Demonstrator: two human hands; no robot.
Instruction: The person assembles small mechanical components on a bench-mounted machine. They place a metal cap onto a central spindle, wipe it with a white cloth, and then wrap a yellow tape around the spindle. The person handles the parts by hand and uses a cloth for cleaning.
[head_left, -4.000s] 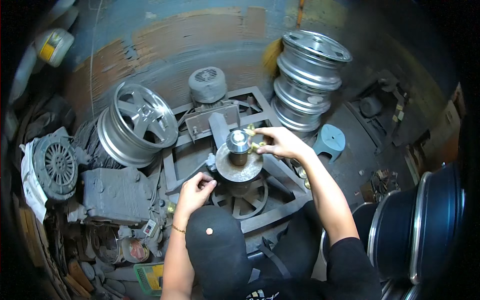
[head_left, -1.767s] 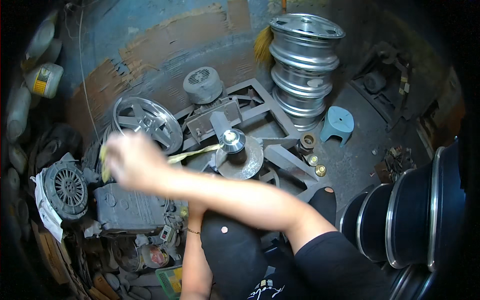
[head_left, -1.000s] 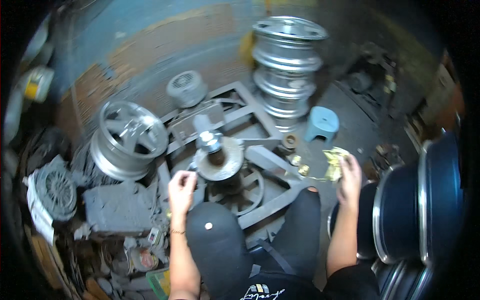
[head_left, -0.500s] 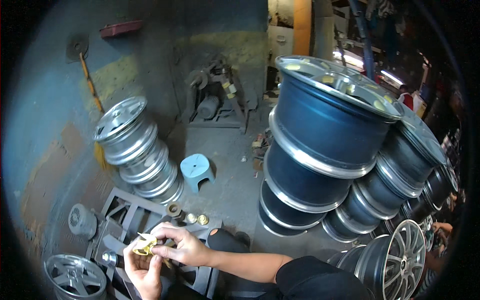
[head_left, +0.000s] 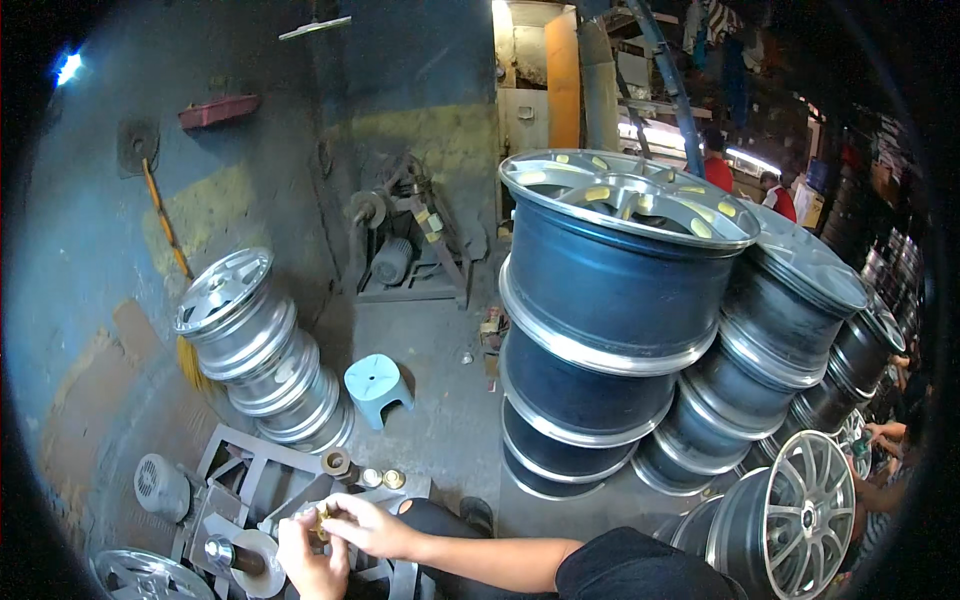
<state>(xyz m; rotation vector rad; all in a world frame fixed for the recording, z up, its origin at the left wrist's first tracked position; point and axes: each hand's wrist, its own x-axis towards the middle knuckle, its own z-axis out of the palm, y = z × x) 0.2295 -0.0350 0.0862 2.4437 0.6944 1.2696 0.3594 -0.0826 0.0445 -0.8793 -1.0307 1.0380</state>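
Low in the view, my left hand (head_left: 312, 556) and my right hand (head_left: 368, 526) meet with bent fingers round a small yellow-gold piece (head_left: 322, 523). Fingers cover most of it, so its exact kind does not show. Just left of my left hand, a pale round disc (head_left: 262, 563) sits on a spindle with a shiny metal end (head_left: 221, 550). Beyond my hands, two small brass-coloured round caps (head_left: 393, 480) stand beside a brown nut-like ring (head_left: 336, 462) on a grey metal frame (head_left: 262, 446).
Tall stacks of wheel rims (head_left: 610, 260) rise at the right, with a spoked rim (head_left: 808, 515) nearer. Another rim stack (head_left: 270, 365) leans at the left by a broom (head_left: 165, 220). A blue stool (head_left: 376, 385), a motor machine (head_left: 400, 255) and a grey motor (head_left: 162, 487) are about.
The view has tilted up, so the scene sits lower. My hands close more round the yellow piece, which shows less. Its pale strip is out of sight; the disc beside my left hand now shows.
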